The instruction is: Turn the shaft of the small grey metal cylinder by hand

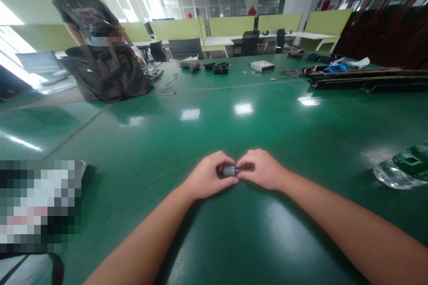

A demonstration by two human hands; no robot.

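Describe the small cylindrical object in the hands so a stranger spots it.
On the green tabletop, follow the two bare forearms to where the left hand and right hand meet. The small dark-and-grey cylinder there is held by both hands, unlike the clear bottle at right.

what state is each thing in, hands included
Small object, held sideways between both hands
Left hand, closed around it
Right hand, closed on its thin end
Cable, loose, uncoiled
Dark bag, upright; open or shut unclear
Bottle, cut off by picture edge; upright or lying unclear
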